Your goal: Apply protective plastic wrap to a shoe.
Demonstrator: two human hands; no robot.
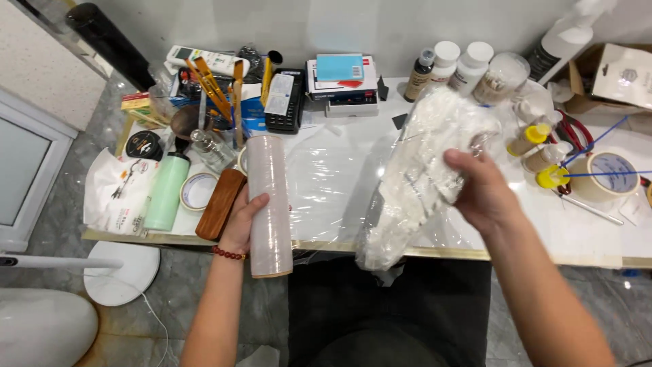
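Your right hand (479, 190) is clamped around the upper part of a long white bundle wrapped in clear film (421, 170), holding it tilted above the white table (584, 231), its lower end hanging past the table's near edge toward your lap. Your left hand (243, 221), with a red bead bracelet (229, 254) at the wrist, grips a roll of clear stretch film (269, 204) around its lower half; the roll stands nearly upright at the table's front edge. A sheet of film (333, 183) drawn from the roll lies spread across the tabletop between the roll and the bundle.

Left of the roll you have a pale green bottle (167, 190) lying on a printed white bag (115, 194), a ring of tape (197, 191) just beside the bottle, and a brown wooden block (221, 204) close against your left fingers. Behind them stands a cup of orange-handled brushes (214, 88). At the back sit a black calculator (288, 100) and a stack of small boxes with a blue one on top (341, 81), then white-capped bottles (468, 64). To the right are two yellow-capped bottles (540, 156), red-handled scissors (570, 129) and a large tape roll (608, 175).
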